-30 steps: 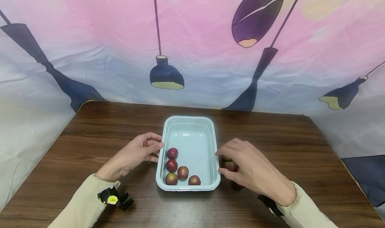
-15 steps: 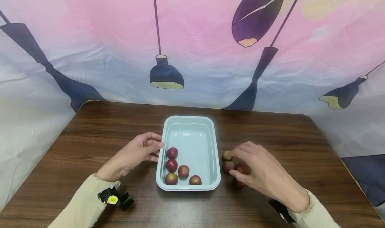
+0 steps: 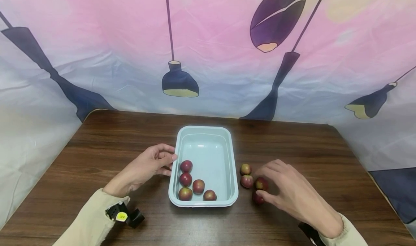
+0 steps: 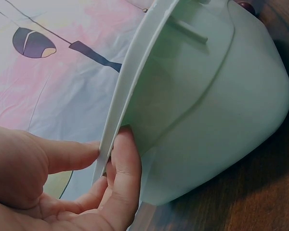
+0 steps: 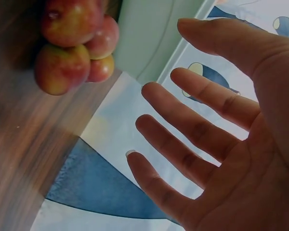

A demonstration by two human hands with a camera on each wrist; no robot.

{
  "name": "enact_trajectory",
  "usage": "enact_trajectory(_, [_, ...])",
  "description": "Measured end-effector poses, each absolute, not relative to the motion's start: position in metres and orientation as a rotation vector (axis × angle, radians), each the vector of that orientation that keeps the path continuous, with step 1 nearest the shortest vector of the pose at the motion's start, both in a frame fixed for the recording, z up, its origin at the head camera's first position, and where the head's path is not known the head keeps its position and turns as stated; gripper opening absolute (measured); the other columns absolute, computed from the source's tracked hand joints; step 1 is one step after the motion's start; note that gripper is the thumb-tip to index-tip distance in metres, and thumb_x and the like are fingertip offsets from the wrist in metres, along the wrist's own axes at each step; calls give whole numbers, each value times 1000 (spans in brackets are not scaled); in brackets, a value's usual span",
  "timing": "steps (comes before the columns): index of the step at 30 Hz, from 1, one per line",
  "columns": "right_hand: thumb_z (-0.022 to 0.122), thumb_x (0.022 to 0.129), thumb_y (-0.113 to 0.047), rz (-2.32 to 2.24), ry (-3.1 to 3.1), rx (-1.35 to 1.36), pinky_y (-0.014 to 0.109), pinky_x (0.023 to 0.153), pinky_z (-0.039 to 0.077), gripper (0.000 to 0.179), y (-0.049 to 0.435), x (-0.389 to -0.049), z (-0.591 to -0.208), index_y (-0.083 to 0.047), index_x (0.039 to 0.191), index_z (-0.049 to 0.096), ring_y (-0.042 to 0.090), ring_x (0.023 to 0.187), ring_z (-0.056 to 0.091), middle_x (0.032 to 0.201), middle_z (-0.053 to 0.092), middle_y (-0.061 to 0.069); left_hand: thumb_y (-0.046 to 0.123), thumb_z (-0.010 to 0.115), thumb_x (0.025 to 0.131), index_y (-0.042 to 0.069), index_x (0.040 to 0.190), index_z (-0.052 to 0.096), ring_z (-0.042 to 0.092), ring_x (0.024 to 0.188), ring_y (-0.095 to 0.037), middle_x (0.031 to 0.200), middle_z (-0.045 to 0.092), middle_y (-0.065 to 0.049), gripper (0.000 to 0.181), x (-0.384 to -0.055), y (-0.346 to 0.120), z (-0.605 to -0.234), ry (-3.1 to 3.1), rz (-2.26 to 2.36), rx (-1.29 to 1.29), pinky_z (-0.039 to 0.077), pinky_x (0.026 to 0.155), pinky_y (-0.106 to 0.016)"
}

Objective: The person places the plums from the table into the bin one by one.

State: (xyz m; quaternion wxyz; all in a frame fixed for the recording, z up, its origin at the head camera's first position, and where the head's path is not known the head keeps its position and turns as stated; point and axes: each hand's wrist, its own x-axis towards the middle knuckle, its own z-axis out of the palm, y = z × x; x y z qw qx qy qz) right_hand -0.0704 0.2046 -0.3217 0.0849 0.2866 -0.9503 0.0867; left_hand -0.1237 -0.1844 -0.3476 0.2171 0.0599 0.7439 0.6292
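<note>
My left hand (image 3: pixel 147 166) pinches the left rim of a pale blue plastic tray (image 3: pixel 211 148). In the left wrist view the thumb lies on one side of that rim and the fingers curl under the other. Several reddish plums (image 3: pixel 185 179) rest inside the tray, along its left side and near end. To the right of the tray, more plums (image 3: pixel 246 181) sit close together on the table. My right hand (image 3: pixel 287 190) hovers beside this group, overlapping it in the head view. In the right wrist view its fingers are spread and hold nothing, apart from the plums (image 5: pixel 62 70).
The dark wood-grain table (image 3: pixel 107 137) carries the tray near its middle. A printed cloth (image 3: pixel 221 87) with lamp shapes hangs behind the table and down both sides. Each wrist bears a black camera strap (image 3: pixel 118 211) at the sleeve's cuff.
My right hand has drawn back from the tray's right rim toward the right, uncovering more of the loose plums. The left hand keeps its place on the tray.
</note>
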Motion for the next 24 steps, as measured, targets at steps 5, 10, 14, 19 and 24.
enact_trajectory(5, [91, 75, -35, 242, -2835, 834, 36, 85, 60, 38, 208, -68, -328, -25, 107, 73, 7, 102, 62, 107, 69, -12, 19, 55, 106, -8, 139, 43, 68, 97, -18, 114, 66, -20, 44, -124, -185, -348, 2060, 1748, 175, 65, 84, -32])
enact_trajectory(10, [90, 76, -36, 252, -2853, 809, 34, 83, 60, 33, 210, -64, -333, -28, 103, 72, 4, 101, 60, 103, 67, -14, 19, 55, 106, -8, 139, 43, 68, 97, -18, 113, 66, -19, 44, -124, -185, -348, 2065, 1746, 172, 65, 84, -32])
enact_trajectory(14, [90, 76, -36, 250, -2859, 806, 32, 81, 59, 31, 212, -61, -337, -30, 100, 71, 3, 99, 59, 100, 66, -16, 19, 55, 106, -8, 139, 43, 68, 97, -18, 113, 66, -20, 44, -124, -184, -347, 2063, 1746, 170, 65, 84, -32])
enact_trajectory(19, [91, 73, -34, 235, -2856, 818, 30, 80, 60, 34, 213, -60, -342, -26, 101, 72, 3, 98, 59, 99, 67, -15, 18, 55, 106, -9, 139, 43, 69, 96, -18, 115, 66, -22, 44, -123, -184, -346, 2065, 1745, 168, 65, 84, -32])
enact_trajectory(24, [91, 73, -34, 224, -2852, 830, 28, 79, 60, 36, 215, -57, -346, -24, 102, 73, 4, 98, 59, 100, 68, -13, 18, 55, 106, -9, 139, 43, 69, 96, -18, 116, 66, -23, 44, -123, -184, -347, 2065, 1748, 170, 65, 84, -31])
